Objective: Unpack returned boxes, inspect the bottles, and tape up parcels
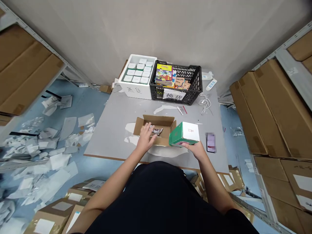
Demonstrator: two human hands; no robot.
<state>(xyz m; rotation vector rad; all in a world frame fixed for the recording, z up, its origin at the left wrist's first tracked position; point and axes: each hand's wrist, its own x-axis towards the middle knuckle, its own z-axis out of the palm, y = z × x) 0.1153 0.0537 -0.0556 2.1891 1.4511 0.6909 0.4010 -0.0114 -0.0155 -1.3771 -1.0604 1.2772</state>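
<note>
In my right hand (195,149) is a green and white box (184,134) with "NICE" printed on its white end. It is tilted beside the right end of an open cardboard box (159,141) on the table. My left hand (147,136) reaches over the left part of that carton, its fingers apart and holding nothing. Inside the carton, close to my left fingertips, lies a small packet (158,131) with a dark and light print. Part of the carton's inside is hidden by my left hand.
Along the table's (114,113) back stand a white foam box (137,91) of green and white boxes and a black crate (192,94) of books. A phone (211,143), white cable (206,103) and power strip (211,84) lie right. Shelves flank both sides; paper scraps litter the floor left.
</note>
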